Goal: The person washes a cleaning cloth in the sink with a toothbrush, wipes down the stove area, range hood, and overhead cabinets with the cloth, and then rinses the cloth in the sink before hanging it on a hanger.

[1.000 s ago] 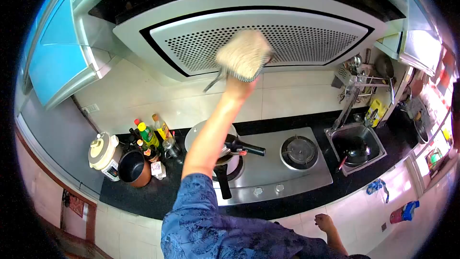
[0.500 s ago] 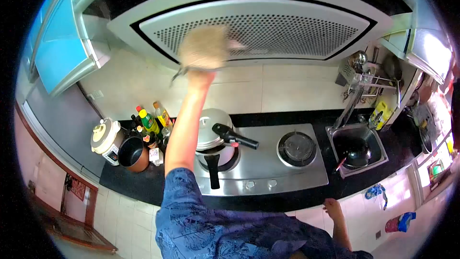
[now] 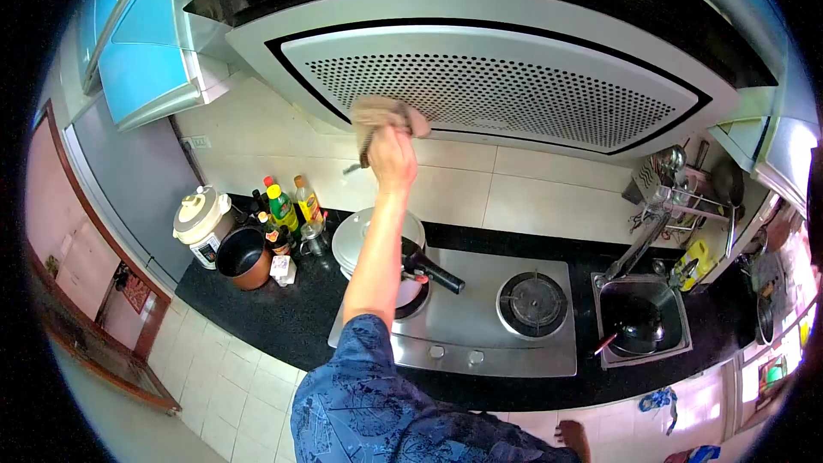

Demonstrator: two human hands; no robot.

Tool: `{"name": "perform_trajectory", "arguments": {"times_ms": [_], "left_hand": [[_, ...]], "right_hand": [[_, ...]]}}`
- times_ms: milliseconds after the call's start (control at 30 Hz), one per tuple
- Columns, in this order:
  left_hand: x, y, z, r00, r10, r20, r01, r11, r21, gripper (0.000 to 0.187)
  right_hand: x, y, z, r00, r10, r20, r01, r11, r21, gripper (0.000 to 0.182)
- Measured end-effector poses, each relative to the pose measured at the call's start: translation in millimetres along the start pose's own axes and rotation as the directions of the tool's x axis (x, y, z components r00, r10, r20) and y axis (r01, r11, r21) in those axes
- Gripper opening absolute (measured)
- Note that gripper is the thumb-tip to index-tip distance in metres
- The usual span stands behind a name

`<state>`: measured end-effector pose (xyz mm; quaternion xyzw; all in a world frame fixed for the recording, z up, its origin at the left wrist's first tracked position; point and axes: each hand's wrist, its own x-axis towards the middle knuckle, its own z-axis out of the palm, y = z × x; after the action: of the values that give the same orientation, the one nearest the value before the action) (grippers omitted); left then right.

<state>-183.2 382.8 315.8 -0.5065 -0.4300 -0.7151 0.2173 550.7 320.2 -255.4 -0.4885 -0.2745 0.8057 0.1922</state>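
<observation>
My left hand [image 3: 394, 159] is raised above the stove, its fingers closed on a beige-brown cloth [image 3: 370, 113]. The cloth is bunched and slightly blurred, at the lower left edge of the range hood [image 3: 489, 90] with its perforated panel. Down by my right side, below the counter, hangs my right hand [image 3: 573, 435]; nothing shows in it and its fingers look loosely apart. Under my left arm, a pressure cooker [image 3: 347, 236] with a black handle stands on the left burner of the gas stove [image 3: 489, 334], partly hidden by the arm.
Left on the black counter [image 3: 249, 317] are a rice cooker [image 3: 199, 219], a brown pot [image 3: 246, 270] and several sauce bottles [image 3: 283, 206]. At right, a sink [image 3: 604, 326] holds a dark wok [image 3: 639, 334]. A utensil rack [image 3: 686, 193] and yellow bottle [image 3: 696, 261] stand behind it.
My left hand has drawn the cloth down from over the perforated panel to the hood's lower left edge. The camera view has shifted, and my right hand appears lower.
</observation>
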Motion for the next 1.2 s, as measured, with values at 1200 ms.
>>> {"name": "perform_trajectory", "arguments": {"times_ms": [1200], "left_hand": [[151.9,192.1,78.6,0.748,0.636,-0.189,-0.363,0.632,0.685,0.024]], "right_hand": [[2.2,-7.9,49.1,0.958,-0.285,-0.042,0.25,0.895,-0.37,0.033]]}}
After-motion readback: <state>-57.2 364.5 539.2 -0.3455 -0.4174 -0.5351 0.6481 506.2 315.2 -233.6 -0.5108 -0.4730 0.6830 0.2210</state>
